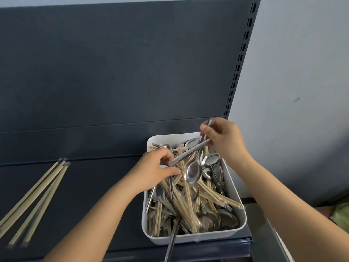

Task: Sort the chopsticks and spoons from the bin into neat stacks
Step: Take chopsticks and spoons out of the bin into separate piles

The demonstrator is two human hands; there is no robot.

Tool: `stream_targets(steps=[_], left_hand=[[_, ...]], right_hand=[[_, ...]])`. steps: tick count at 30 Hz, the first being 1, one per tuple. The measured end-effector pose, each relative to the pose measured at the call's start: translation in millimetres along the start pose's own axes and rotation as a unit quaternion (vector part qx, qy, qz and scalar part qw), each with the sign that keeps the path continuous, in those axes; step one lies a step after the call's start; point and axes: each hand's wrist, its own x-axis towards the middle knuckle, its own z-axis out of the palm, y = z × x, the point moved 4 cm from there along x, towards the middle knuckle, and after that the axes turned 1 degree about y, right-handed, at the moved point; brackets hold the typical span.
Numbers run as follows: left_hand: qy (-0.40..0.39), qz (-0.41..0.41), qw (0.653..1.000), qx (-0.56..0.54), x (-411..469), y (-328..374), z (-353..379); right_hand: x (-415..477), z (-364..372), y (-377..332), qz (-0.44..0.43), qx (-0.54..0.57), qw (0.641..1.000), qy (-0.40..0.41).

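A white bin at the shelf's right end is full of tangled bamboo chopsticks and metal spoons. Both hands are raised over the bin's far half. My right hand pinches the handle of a hanging spoon, whose bowl dangles above the pile. A second metal handle runs slantwise between the hands. My left hand grips its lower end and my right hand holds the upper end. Several wrapped chopstick pairs lie side by side on the shelf at far left.
The dark shelf board stretches between the laid-out chopsticks and the bin. A dark back panel rises behind, with a slotted upright at right. One long metal handle pokes over the bin's front rim. Something green sits at the lower right.
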Motion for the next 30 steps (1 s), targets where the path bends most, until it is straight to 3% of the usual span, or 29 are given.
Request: stream_targets(steps=[5,8,11,12,14,16,17,19,21,23,30], left_hand=[[-0.029,-0.016,0.996,-0.081,4.8,7.4,7.8],[-0.062,-0.007,0.997,-0.047,6.4,4.9,12.6],[-0.027,-0.024,0.999,-0.010,8.5,-1.8,8.0],[-0.014,-0.034,0.999,-0.005,8.2,-3.8,5.2],[0.009,-0.045,0.999,0.011,8.0,-10.1,-2.3],[0.034,-0.058,0.998,0.019,7.1,-18.8,-11.7],[0.044,-0.063,0.997,0.022,6.7,-23.0,-16.1],[0.053,-0.067,0.996,0.025,6.2,-27.7,-22.6],[0.057,-0.067,0.996,0.027,6.1,-29.5,-23.8],[0.059,-0.073,0.995,0.025,5.8,-29.3,-20.5],[0.036,-0.090,0.995,0.007,10.3,-32.5,-3.9]], right_hand=[[8.5,5.9,-23.6,0.009,0.089,0.996,-0.014],[7.6,11.9,-25.6,0.012,0.081,0.996,-0.030],[7.5,15.6,-8.5,0.062,0.126,0.989,-0.056],[9.5,14.4,1.8,0.075,0.090,0.992,-0.052],[15.0,9.8,22.8,0.032,-0.144,0.986,-0.076],[14.1,14.7,43.0,-0.026,-0.377,0.906,-0.193],[11.6,18.3,54.2,-0.036,-0.438,0.861,-0.256],[6.1,23.3,69.1,-0.030,-0.496,0.800,-0.337],[8.0,24.7,74.3,-0.033,-0.527,0.773,-0.351],[11.0,24.3,73.8,-0.041,-0.537,0.771,-0.339],[15.2,13.3,72.3,-0.018,-0.493,0.813,-0.308]])
